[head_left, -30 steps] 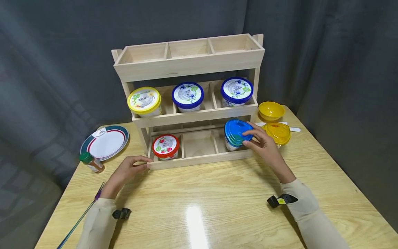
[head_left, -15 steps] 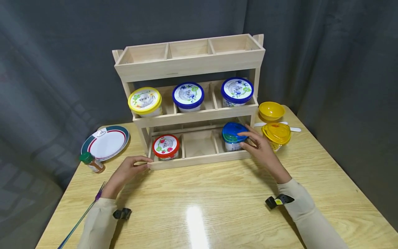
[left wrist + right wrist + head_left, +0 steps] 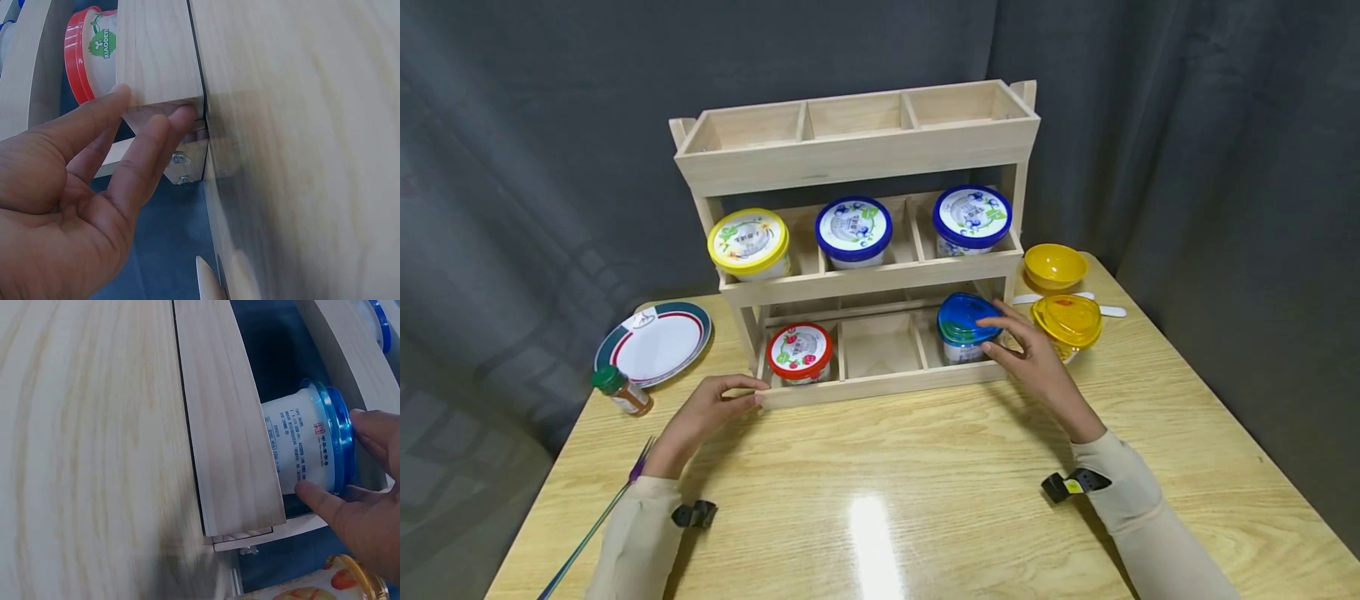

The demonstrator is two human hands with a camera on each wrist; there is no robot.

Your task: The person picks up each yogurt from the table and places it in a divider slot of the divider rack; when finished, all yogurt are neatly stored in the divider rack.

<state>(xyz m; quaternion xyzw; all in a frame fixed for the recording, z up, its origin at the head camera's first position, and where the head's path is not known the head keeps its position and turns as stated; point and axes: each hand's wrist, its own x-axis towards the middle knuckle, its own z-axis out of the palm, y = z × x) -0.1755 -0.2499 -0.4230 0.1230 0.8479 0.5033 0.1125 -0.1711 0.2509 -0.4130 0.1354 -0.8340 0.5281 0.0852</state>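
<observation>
My left hand (image 3: 718,412) pinches the front left corner of the wooden shelf rack (image 3: 880,386), fingertips on the end of the bottom front board. A tub with a clear blue lid (image 3: 962,317) stands in the bottom right compartment. Around it, my right hand (image 3: 1037,358) has its thumb on the white side and fingers on the lid's edge. A red-lidded tub (image 3: 800,353) occupies the bottom left compartment. On the middle tier are a yellow-lidded tub (image 3: 748,242) and two dark-blue-lidded tubs, one central (image 3: 853,229), the other at right (image 3: 972,215).
Right of the rack are a yellow bowl (image 3: 1055,265), a tub with a clear yellow lid (image 3: 1067,321) and white cutlery (image 3: 1111,312). To the left lie plates (image 3: 658,346), a green-capped spice jar (image 3: 622,392) and a long metallic fork (image 3: 595,525).
My right hand has moved left and lowered the blue-lidded tub into the bottom right compartment; it sits more upright now. My left hand has stayed at the rack's corner.
</observation>
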